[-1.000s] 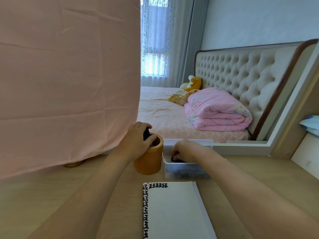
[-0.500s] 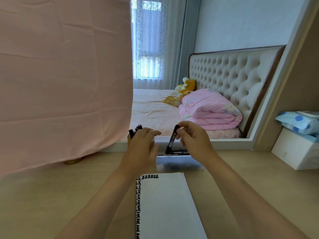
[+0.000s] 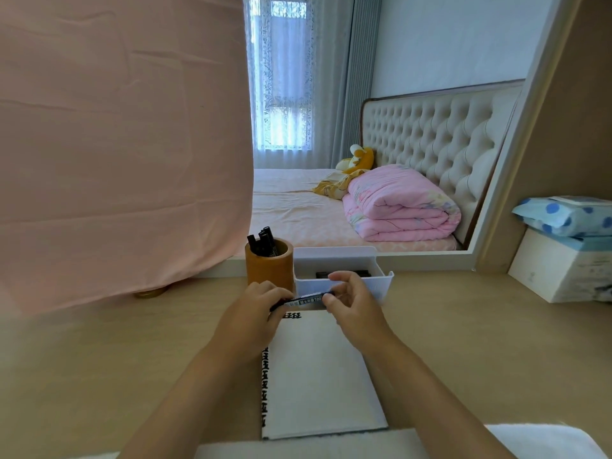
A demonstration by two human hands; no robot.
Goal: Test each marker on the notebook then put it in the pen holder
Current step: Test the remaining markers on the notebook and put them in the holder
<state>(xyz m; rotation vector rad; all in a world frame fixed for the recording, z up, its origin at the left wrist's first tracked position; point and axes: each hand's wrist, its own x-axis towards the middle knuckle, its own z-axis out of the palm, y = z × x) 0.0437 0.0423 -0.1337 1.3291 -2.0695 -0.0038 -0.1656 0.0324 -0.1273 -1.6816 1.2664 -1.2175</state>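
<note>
Both hands pinch one marker (image 3: 306, 300), left hand (image 3: 255, 311) and right hand (image 3: 351, 304) at opposite ends; judged light, rigid, slick-barrelled

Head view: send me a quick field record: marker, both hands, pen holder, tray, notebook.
notebook: flat on desk, black test marks along top-left and left edge
marker: horizontal above notebook's far edge, held at both ends
left hand: grips marker's left end
right hand: pinches marker's right end
pen holder: upright, black markers inside
tray: right of holder, dark markers inside
</note>
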